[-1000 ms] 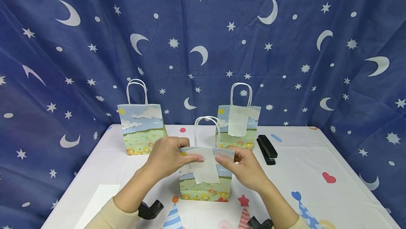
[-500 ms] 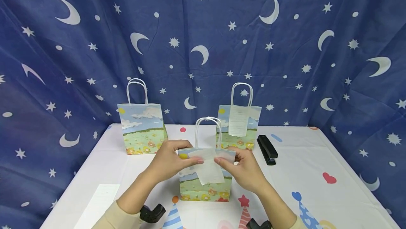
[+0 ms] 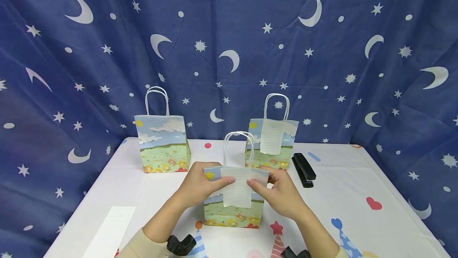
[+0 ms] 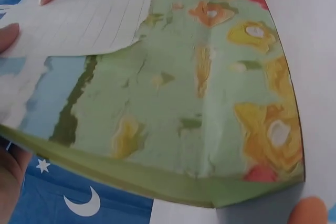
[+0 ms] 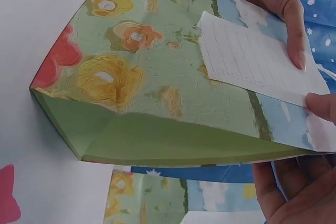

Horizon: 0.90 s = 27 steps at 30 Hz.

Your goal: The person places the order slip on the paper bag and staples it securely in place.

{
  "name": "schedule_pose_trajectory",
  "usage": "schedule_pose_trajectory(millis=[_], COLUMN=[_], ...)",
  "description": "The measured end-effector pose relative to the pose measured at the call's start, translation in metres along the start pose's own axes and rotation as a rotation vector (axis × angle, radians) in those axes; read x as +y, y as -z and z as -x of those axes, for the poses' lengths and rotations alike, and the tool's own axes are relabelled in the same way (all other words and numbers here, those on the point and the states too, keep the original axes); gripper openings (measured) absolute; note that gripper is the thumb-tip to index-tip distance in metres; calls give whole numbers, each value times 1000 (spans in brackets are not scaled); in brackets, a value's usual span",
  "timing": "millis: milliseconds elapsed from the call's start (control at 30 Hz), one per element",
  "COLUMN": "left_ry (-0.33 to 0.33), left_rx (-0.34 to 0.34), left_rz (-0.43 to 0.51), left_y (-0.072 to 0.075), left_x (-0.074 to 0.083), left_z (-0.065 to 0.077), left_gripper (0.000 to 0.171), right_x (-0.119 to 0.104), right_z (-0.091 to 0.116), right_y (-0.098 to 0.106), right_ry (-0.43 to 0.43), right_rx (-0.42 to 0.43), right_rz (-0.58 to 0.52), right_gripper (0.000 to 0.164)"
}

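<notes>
A small paper gift bag with a painted meadow and twisted white handles stands at the front middle. A lined paper slip lies against its upper front, its lower edge hanging free. My left hand grips the bag's top left, thumb in front on the slip's left edge, fingers behind. At the top right my right hand grips the bag likewise, thumb at the slip's right edge. Both thumbs also show by the slip in the right wrist view. The bag hides most fingers in the head view.
Behind stand two matching bags: one at left, and one at right with a lined slip on its front. A black stapler lies right of it. A white paper sheet lies at front left.
The slip tilted to the right half a second ago and now hangs straighter, its ruled lines showing again. Both hands keep their grip at the bag's top; the head view shifts slightly.
</notes>
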State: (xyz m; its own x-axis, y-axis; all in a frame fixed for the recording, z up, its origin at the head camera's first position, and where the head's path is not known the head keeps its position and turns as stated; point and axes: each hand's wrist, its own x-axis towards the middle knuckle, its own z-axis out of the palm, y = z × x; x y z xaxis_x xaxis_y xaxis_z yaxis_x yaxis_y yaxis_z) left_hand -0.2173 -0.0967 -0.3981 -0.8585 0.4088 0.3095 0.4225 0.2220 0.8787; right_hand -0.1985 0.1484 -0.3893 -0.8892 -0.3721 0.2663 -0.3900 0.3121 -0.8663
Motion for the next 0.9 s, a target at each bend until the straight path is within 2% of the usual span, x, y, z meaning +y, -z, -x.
schedule_pose_trajectory(millis=[100, 200, 267, 433, 633, 900], left_ry=[-3, -21, -42, -81, -53, -116], left_rx=[24, 47, 66, 87, 59, -33], left_rz=[-4, -8, -6, 39, 42, 22], left_y=[-3, -8, -11, -15, -14, -3], left_x=[2, 3, 2, 2, 0, -4], left_z=[-1, -1, 0, 0, 2, 3], left_gripper=[36, 28, 30, 36, 25, 42], right_x=[0, -1, -2, -3, -1, 1], right_z=[0, -1, -1, 0, 1, 0], right_y=[0, 0, 0, 0, 0, -4], right_ry=[-2, -5, -22, -59, -25, -38], right_rx=[5, 7, 5, 7, -11, -3], right_rz=[-21, -48, -61, -64, -44, -44], right_gripper=[22, 22, 23, 23, 17, 21])
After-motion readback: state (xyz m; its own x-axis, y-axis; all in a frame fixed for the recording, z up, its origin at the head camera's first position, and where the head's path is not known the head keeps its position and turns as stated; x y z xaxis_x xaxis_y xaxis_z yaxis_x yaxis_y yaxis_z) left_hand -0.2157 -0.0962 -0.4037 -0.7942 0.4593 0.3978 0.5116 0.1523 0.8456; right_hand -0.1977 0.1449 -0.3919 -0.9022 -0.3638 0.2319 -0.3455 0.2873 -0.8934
